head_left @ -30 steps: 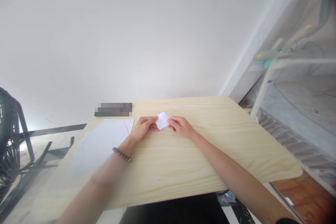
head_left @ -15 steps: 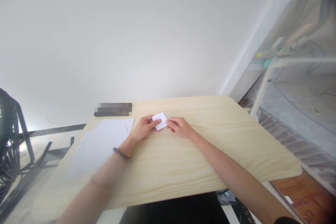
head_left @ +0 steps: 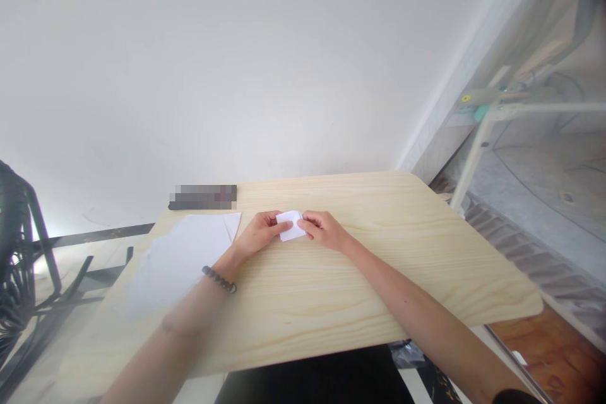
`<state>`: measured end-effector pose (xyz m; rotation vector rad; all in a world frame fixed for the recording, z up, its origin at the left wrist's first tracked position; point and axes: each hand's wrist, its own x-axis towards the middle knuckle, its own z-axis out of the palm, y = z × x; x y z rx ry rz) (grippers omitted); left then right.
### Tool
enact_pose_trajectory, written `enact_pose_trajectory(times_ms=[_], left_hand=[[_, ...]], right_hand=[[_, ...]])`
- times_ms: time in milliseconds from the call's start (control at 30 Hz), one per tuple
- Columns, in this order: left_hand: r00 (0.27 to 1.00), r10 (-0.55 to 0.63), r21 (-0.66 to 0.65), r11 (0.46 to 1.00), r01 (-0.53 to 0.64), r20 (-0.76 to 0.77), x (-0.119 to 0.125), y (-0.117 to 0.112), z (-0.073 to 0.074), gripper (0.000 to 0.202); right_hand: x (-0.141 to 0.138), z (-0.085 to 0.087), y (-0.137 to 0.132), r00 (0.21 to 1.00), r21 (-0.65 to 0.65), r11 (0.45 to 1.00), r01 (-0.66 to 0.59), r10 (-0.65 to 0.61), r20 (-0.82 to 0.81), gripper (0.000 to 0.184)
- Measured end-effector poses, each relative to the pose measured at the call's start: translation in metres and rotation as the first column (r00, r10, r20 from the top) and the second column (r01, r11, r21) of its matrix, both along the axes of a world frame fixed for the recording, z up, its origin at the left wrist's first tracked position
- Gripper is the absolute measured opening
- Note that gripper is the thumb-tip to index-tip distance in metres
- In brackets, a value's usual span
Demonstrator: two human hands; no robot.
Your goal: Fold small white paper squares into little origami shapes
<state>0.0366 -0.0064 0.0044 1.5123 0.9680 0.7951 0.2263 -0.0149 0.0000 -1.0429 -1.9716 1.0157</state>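
A small folded piece of white paper (head_left: pixel 290 226) lies low over the far middle of a pale wooden table (head_left: pixel 331 290). My left hand (head_left: pixel 258 233), with a dark bead bracelet on the wrist, pinches its left edge, thumb on top. From the right side my right hand (head_left: pixel 322 229) holds the paper with curled fingers. Both hands meet at the paper, close to the tabletop.
White paper sheets (head_left: pixel 184 252) lie on the table left of my hands. A dark flat object (head_left: pixel 202 197) sits at the table's far edge by the white wall. A black fan (head_left: pixel 16 252) stands to the left, a white frame (head_left: pixel 478 151) to the right.
The paper was held up as an open diamond shape; it has since been folded smaller and brought down flatter toward the table between both hands.
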Motion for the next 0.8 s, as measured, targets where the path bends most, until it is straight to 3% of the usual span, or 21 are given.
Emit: enact_pose_trajectory(times_ms=[233, 467, 667, 800], left_hand=[[0.994, 0.044, -0.087, 0.996, -0.035, 0.099, 0.0041, -0.0022, 0.0041, 0.034], [1.000, -0.004, -0.004, 1.000, 0.004, 0.030, 0.0022, -0.0020, 0.0031, 0.026], [0.987, 0.095, -0.013, 0.995, -0.094, 0.126, 0.0040, -0.0010, 0.0032, 0.031], [0.993, 0.077, -0.007, 0.997, -0.077, 0.090, 0.0041, -0.0015, 0.0048, 0.030]], right_hand=[[-0.0011, 0.0004, 0.0005, 1.000, -0.016, 1.000, 0.019, -0.019, 0.002, 0.033], [-0.0005, -0.0028, 0.0024, 0.993, -0.072, 0.997, 0.022, -0.030, -0.118, 0.020], [0.0018, -0.0037, 0.0033, 1.000, -0.066, 0.998, 0.000, -0.001, -0.013, 0.017], [0.0022, 0.0005, 0.0004, 0.999, -0.094, 0.994, -0.052, 0.051, -0.018, 0.020]])
